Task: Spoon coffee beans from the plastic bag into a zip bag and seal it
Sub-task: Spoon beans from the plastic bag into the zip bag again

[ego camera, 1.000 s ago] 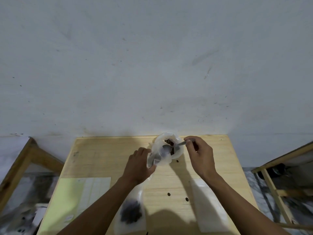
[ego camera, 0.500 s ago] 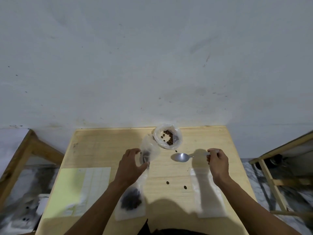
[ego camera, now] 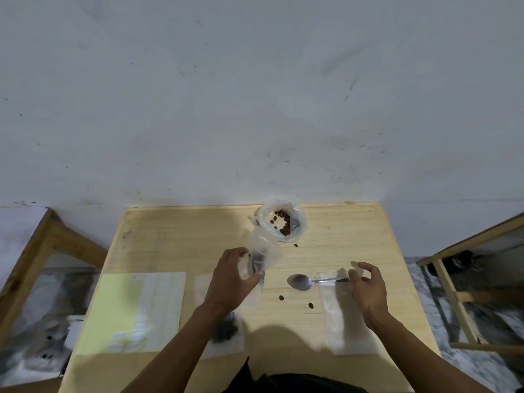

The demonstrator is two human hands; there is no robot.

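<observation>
Since a second ago, right hand [ego camera: 368, 290] has pulled the metal spoon [ego camera: 300, 282] out of the clear plastic bag of coffee beans [ego camera: 282, 221] onto the wooden table [ego camera: 175, 239]; fingers loosely curled just off the handle, released. Left hand [ego camera: 231, 282] grips the clear zip bag [ego camera: 262, 255] upright, mouth open. Risk: bag tips, beans spill. Stray beans [ego camera: 281, 298] and flat empty zip bags [ego camera: 346, 321] clutter the sealing area; label sheet [ego camera: 141, 310] sits left.

Far edge: an open clear plastic bag of brown coffee beans [ego camera: 283, 223] is set on the pale wooden table [ego camera: 175, 239].
Centre: a metal spoon [ego camera: 300, 282] is laid right of the clear zip bag [ego camera: 262, 258].
Left: a yellow-backed label sheet [ego camera: 136, 310] is placed.
Right: an empty clear zip bag [ego camera: 344, 316] is laid under the spoon's handle.
</observation>
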